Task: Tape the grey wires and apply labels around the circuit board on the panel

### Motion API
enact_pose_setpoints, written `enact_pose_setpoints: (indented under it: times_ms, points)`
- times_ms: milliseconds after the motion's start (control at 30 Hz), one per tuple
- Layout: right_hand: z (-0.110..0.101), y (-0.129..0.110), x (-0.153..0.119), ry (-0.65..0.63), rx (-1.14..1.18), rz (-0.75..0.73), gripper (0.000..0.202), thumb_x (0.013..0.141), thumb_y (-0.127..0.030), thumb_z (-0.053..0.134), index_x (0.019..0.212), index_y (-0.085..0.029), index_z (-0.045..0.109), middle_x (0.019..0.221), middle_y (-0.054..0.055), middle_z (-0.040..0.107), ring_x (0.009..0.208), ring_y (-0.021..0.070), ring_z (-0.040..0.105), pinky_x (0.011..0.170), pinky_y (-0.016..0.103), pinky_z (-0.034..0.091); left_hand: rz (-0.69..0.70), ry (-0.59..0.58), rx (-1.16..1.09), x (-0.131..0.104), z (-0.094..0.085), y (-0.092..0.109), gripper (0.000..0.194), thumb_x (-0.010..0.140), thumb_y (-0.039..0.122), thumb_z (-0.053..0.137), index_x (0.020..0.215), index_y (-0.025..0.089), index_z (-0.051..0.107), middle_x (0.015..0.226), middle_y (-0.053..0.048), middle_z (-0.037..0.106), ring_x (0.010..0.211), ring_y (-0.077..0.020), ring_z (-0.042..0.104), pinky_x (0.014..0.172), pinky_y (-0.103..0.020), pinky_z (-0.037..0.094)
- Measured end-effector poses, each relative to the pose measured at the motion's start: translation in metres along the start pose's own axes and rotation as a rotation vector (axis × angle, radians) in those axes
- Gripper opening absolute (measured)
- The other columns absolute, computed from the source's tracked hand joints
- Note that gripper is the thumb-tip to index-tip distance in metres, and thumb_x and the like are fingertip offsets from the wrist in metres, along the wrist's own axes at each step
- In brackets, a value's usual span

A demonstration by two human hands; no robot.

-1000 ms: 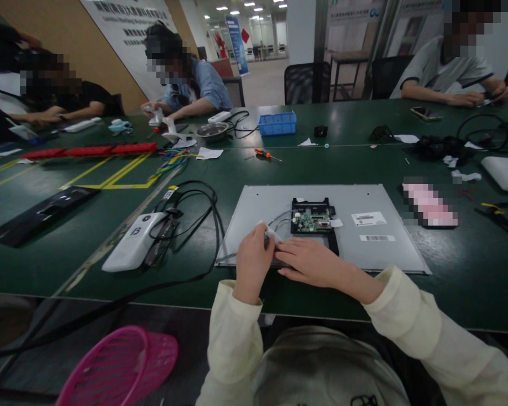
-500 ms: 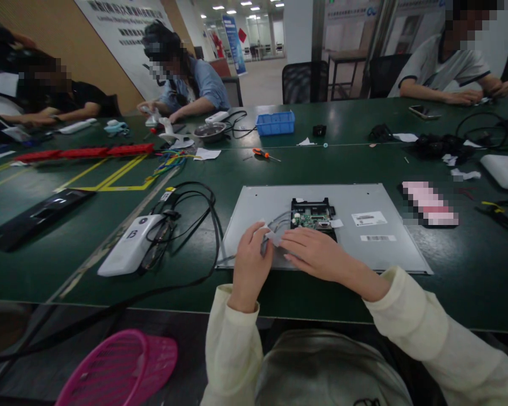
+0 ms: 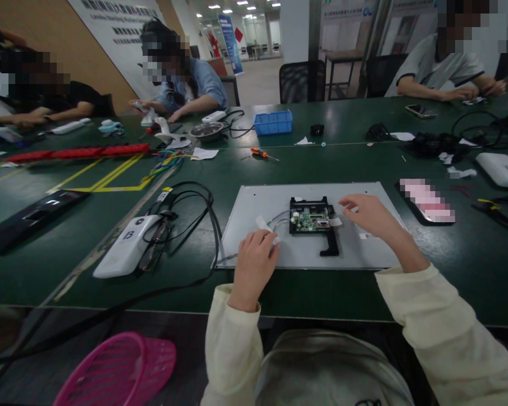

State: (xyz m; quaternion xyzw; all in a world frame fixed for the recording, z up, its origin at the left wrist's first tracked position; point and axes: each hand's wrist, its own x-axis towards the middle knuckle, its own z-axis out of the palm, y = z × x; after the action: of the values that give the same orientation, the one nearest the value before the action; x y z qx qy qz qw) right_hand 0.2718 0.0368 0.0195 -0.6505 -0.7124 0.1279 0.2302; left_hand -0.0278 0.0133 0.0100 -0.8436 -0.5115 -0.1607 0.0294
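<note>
A flat grey panel (image 3: 271,197) lies on the table in front of me. On it sits a black bracket (image 3: 331,243) with a green circuit board (image 3: 311,221). My left hand (image 3: 256,256) is closed at the panel's left front, its fingers on a white tape strip (image 3: 262,222) beside thin grey cables (image 3: 279,217). My right hand (image 3: 375,217) hovers over the panel's right half, fingers stretched and apart from the board, with nothing seen in it. Below its fingertips, a small white tape piece (image 3: 336,222) sticks at the board's right edge.
Left of the panel lie a white power bank (image 3: 127,246) and looped black cables (image 3: 211,208). A phone (image 3: 427,201) rests to the right. Farther back are a screwdriver (image 3: 260,153) and a blue basket (image 3: 273,122). A pink basket (image 3: 122,369) stands below the table edge.
My right hand has moved away from my left hand, rightward over the panel, uncovering the bracket's lower arm. My left hand stays at the tape and cables.
</note>
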Motion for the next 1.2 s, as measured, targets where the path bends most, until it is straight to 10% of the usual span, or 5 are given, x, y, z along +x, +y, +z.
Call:
enact_pose_setpoints:
  times_ms: [733, 1200]
  points:
    - [0.015, 0.007, 0.001, -0.131, 0.187, 0.027, 0.022, 0.073, -0.016, 0.057, 0.09, -0.02, 0.07, 0.078, 0.002, 0.071, 0.074, 0.0161, 0.066, 0.068, 0.026, 0.048, -0.164, 0.165, -0.098, 0.009, 0.0, -0.024, 0.019, 0.088, 0.016, 0.046, 0.09, 0.018, 0.064, 0.092, -0.007, 0.067, 0.089, -0.0214, 0.06, 0.084, -0.035, 0.046]
    - [-0.002, 0.048, 0.003, 0.067, -0.09, 0.229, 0.025, 0.073, -0.018, 0.058, 0.095, -0.021, 0.07, 0.083, 0.004, 0.071, 0.079, 0.0199, 0.064, 0.071, 0.029, 0.046, -0.205, 0.215, -0.082, 0.01, -0.011, -0.012, 0.027, 0.085, 0.011, 0.045, 0.106, 0.017, 0.06, 0.11, -0.009, 0.061, 0.101, -0.0241, 0.058, 0.092, -0.039, 0.046]
